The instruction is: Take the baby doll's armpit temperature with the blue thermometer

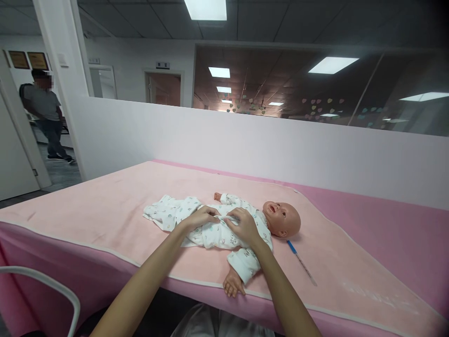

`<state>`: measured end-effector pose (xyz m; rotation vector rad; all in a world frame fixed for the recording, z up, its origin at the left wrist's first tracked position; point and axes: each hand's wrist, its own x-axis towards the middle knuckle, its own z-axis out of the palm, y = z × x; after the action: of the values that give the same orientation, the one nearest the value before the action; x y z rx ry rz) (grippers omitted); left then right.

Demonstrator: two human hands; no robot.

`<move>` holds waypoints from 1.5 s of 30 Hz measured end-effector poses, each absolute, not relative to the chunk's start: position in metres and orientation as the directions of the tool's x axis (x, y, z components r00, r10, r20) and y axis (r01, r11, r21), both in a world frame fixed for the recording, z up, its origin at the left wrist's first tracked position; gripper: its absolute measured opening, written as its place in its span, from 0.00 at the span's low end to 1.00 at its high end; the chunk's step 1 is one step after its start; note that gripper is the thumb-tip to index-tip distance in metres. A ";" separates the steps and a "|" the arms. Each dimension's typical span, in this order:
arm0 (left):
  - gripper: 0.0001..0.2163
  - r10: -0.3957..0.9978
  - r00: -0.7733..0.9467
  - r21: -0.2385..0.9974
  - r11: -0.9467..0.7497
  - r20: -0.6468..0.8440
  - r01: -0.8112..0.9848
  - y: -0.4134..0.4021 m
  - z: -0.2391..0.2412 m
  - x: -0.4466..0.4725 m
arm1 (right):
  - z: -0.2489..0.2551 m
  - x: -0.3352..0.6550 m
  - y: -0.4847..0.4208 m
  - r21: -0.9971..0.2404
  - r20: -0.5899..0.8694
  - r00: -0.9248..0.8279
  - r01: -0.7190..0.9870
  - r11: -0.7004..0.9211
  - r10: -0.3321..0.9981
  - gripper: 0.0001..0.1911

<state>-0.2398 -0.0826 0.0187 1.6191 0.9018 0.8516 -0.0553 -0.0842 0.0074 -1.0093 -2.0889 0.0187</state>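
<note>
My baby doll (pixel 245 224) lies on its back on the pink tabletop (pixel 105 215). Its bald head points right and its legs point left. It wears a white sleepsuit (pixel 213 234) with tiny pictures on it. One bare little hand sticks out of a sleeve near me, and the other shows on the far side. The suit's legs look flat and crumpled.

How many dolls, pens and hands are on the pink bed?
Dolls: 1, the baby doll in its white romper
Pens: 1, the blue-tipped pen
Hands: 2, the left hand and right hand, both on the romper
Total: 4
</note>
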 end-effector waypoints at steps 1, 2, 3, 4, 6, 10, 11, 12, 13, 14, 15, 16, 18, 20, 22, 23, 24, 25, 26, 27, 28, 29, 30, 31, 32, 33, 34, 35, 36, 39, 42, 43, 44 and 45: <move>0.07 0.882 0.463 0.976 -0.171 0.092 0.133 -0.082 0.019 -0.240 | 0.007 -0.056 -0.084 -0.334 0.651 -0.363 0.651 0.682 0.666 0.05; 0.07 0.881 0.463 0.976 -0.176 0.099 0.127 -0.083 0.019 -0.240 | 0.007 -0.056 -0.084 -0.338 0.650 -0.363 0.650 0.681 0.668 0.05; 0.06 0.880 0.463 0.976 -0.182 0.106 0.123 -0.083 0.019 -0.240 | 0.007 -0.056 -0.084 -0.341 0.647 -0.362 0.649 0.680 0.671 0.05; 0.06 0.879 0.463 0.975 -0.188 0.113 0.119 -0.083 0.019 -0.239 | 0.007 -0.056 -0.084 -0.345 0.644 -0.362 0.649 0.678 0.674 0.06; 0.06 0.878 0.462 0.975 -0.193 0.122 0.111 -0.083 0.019 -0.239 | 0.006 -0.055 -0.083 -0.353 0.636 -0.360 0.650 0.673 0.682 0.06; 0.05 0.882 0.453 0.972 -0.203 0.130 0.116 -0.082 0.018 -0.238 | 0.005 -0.054 -0.080 -0.377 0.627 -0.351 0.645 0.665 0.696 0.06; 0.05 0.883 0.451 0.971 -0.205 0.131 0.120 -0.082 0.017 -0.238 | 0.004 -0.054 -0.080 -0.383 0.628 -0.344 0.644 0.662 0.698 0.06; 0.05 0.883 0.451 0.970 -0.209 0.131 0.126 -0.082 0.017 -0.238 | 0.004 -0.054 -0.079 -0.388 0.630 -0.338 0.644 0.660 0.699 0.06; 0.05 0.882 0.452 0.968 -0.213 0.131 0.133 -0.082 0.016 -0.238 | 0.004 -0.054 -0.079 -0.391 0.633 -0.333 0.643 0.659 0.699 0.06; 0.05 0.883 0.452 0.967 -0.215 0.130 0.141 -0.082 0.016 -0.238 | 0.003 -0.054 -0.079 -0.392 0.636 -0.328 0.641 0.659 0.698 0.06; 0.05 0.883 0.452 0.965 -0.216 0.128 0.149 -0.082 0.016 -0.238 | 0.003 -0.055 -0.080 -0.393 0.640 -0.326 0.639 0.661 0.696 0.06; 0.06 0.883 0.453 0.963 -0.219 0.127 0.157 -0.082 0.016 -0.238 | 0.003 -0.055 -0.080 -0.395 0.644 -0.323 0.636 0.663 0.694 0.07; 0.05 0.880 0.459 0.961 -0.222 0.126 0.163 -0.081 0.015 -0.238 | 0.003 -0.055 -0.080 -0.397 0.649 -0.318 0.633 0.665 0.691 0.07; 0.05 0.873 0.470 0.960 -0.230 0.133 0.157 -0.080 0.015 -0.238 | 0.002 -0.056 -0.080 -0.401 0.650 -0.314 0.631 0.664 0.692 0.07; 0.05 0.867 0.477 0.960 -0.238 0.140 0.149 -0.079 0.014 -0.238 | 0.002 -0.056 -0.079 -0.407 0.647 -0.313 0.630 0.662 0.696 0.07; 0.05 0.865 0.481 0.960 -0.239 0.142 0.147 -0.079 0.014 -0.238 | 0.002 -0.056 -0.079 -0.412 0.645 -0.312 0.627 0.661 0.698 0.07; 0.05 0.863 0.486 0.960 -0.239 0.141 0.145 -0.078 0.013 -0.238 | 0.002 -0.055 -0.078 -0.417 0.643 -0.312 0.623 0.662 0.699 0.07; 0.05 0.859 0.492 0.961 -0.239 0.140 0.142 -0.077 0.013 -0.239 | 0.002 -0.055 -0.078 -0.423 0.641 -0.312 0.619 0.662 0.701 0.07; 0.05 0.855 0.499 0.961 -0.239 0.139 0.141 -0.077 0.013 -0.239 | 0.001 -0.055 -0.077 -0.429 0.641 -0.311 0.614 0.663 0.702 0.08; 0.05 0.853 0.504 0.961 -0.238 0.138 0.141 -0.077 0.013 -0.239 | 0.001 -0.055 -0.077 -0.433 0.642 -0.310 0.608 0.665 0.702 0.08; 0.05 0.852 0.505 0.961 -0.237 0.136 0.142 -0.077 0.013 -0.239 | 0.001 -0.055 -0.077 -0.438 0.643 -0.308 0.603 0.667 0.701 0.08; 0.05 0.854 0.503 0.962 -0.234 0.133 0.143 -0.078 0.013 -0.239 | 0.001 -0.055 -0.077 -0.443 0.645 -0.306 0.598 0.669 0.700 0.08; 0.06 0.856 0.501 0.962 -0.231 0.130 0.144 -0.078 0.014 -0.239 | 0.002 -0.054 -0.077 -0.448 0.648 -0.300 0.593 0.669 0.700 0.08; 0.06 0.858 0.497 0.963 -0.229 0.129 0.145 -0.079 0.014 -0.239 | 0.002 -0.054 -0.077 -0.454 0.653 -0.290 0.590 0.668 0.700 0.08; 0.06 0.859 0.495 0.962 -0.230 0.131 0.144 -0.080 0.015 -0.239 | 0.002 -0.054 -0.077 -0.459 0.658 -0.277 0.589 0.665 0.700 0.08; 0.06 0.860 0.492 0.961 -0.234 0.136 0.144 -0.080 0.015 -0.239 | 0.003 -0.054 -0.078 -0.463 0.662 -0.265 0.591 0.661 0.701 0.09; 0.07 0.862 0.487 0.960 -0.239 0.141 0.146 -0.081 0.015 -0.239 | 0.004 -0.054 -0.078 -0.464 0.666 -0.254 0.595 0.657 0.701 0.09; 0.07 0.864 0.483 0.957 -0.244 0.143 0.154 -0.081 0.015 -0.239 | 0.004 -0.053 -0.079 -0.462 0.669 -0.249 0.599 0.654 0.700 0.08; 0.08 0.866 0.480 0.955 -0.249 0.144 0.163 -0.081 0.015 -0.239 | 0.005 -0.053 -0.079 -0.460 0.670 -0.248 0.601 0.653 0.700 0.08; 0.09 0.866 0.478 0.949 -0.259 0.145 0.182 -0.082 0.016 -0.239 | 0.006 -0.053 -0.080 -0.452 0.670 -0.256 0.603 0.657 0.696 0.07; 0.08 0.872 0.463 0.945 -0.268 0.157 0.185 -0.085 0.018 -0.238 | 0.006 -0.053 -0.080 -0.446 0.677 -0.253 0.606 0.659 0.691 0.07; 0.08 0.879 0.450 0.943 -0.268 0.156 0.196 -0.087 0.020 -0.238 | 0.006 -0.053 -0.079 -0.444 0.678 -0.252 0.608 0.659 0.690 0.07; 0.08 0.886 0.437 0.940 -0.267 0.153 0.214 -0.088 0.021 -0.237 | 0.005 -0.053 -0.079 -0.442 0.680 -0.251 0.609 0.658 0.689 0.06; 0.08 0.893 0.424 0.935 -0.266 0.148 0.235 -0.090 0.022 -0.236 | 0.005 -0.053 -0.079 -0.441 0.681 -0.249 0.610 0.658 0.688 0.06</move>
<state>-0.2365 -0.0895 0.0220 1.7491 0.9802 0.8880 -0.0535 -0.0790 0.0051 -1.0150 -1.9478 0.1062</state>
